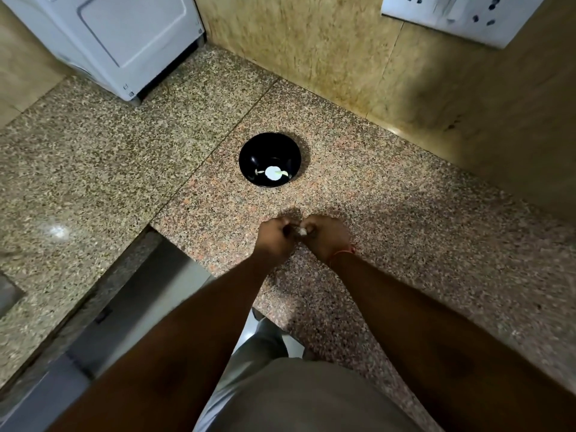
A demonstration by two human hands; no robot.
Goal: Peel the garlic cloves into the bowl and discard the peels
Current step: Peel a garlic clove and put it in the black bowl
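Garlic clove [301, 232] sits pinched between my two hands, just a pale speck showing where my fingertips meet, at about six o'clock from the bowl [249, 157] and well short of it. My left hand [274, 240] and right hand [327, 236] are drawn together, knuckles up, fingers curled in around the clove; I hold it this way so one hand steadies it while the other works at the skin, though which fingers are doing the picking is hidden under my own knuckles. I keep my hands low over the granite counter [405, 213] so that any peel that falls lands on the stone and not in the bowl.

The black bowl is at twelve o'clock from my hands, within an easy reach forward. Inside it lies something round and white [271, 173] with a small pale scrap beside it; I take it for garlic, but whether peeled I cannot tell at this size. I judge I am in the peeling step, early on.

A red thread [343, 253] circles my right wrist. A white appliance [124, 42] stands at ten o'clock from the bowl, against the wall, and a switch plate [461, 17] is up at two o'clock.
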